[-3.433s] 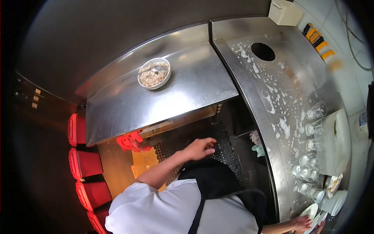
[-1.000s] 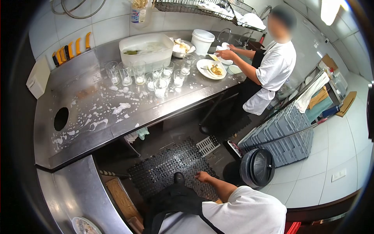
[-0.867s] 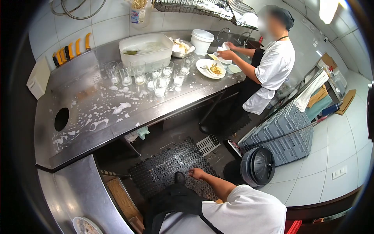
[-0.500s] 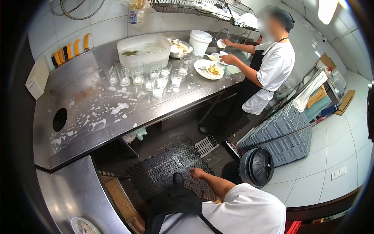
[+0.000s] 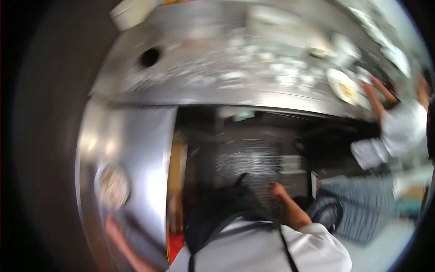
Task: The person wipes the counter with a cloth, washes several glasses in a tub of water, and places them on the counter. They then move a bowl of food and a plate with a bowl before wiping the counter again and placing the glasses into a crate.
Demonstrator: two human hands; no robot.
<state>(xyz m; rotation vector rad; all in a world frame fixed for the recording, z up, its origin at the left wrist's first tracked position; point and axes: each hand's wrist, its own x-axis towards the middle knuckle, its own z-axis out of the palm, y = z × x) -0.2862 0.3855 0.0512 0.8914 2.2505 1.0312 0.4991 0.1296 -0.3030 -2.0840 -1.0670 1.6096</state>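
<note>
My left hand (image 5: 113, 224) is blurred over the steel side counter (image 5: 145, 131), just below a white bowl (image 5: 113, 187) with pale contents. Whether its fingers touch the bowl's rim I cannot tell. Low over the floor hangs my right hand (image 5: 275, 189), near the dark perforated mat (image 5: 247, 158); its fingers are smeared by motion and no object shows in them.
Blurred glasses (image 5: 290, 75), a plate of food (image 5: 345, 87) and a white bucket (image 5: 346, 49) stand on the long counter. At the right a co-worker (image 5: 403, 127) reaches over it. Grey crates (image 5: 362, 204) and a black bin (image 5: 326, 213) are at the lower right.
The view has swung left and blurred, shifting the counter and co-worker rightward. My left hand has come into view at the lower left, and the bowl now shows whole.
</note>
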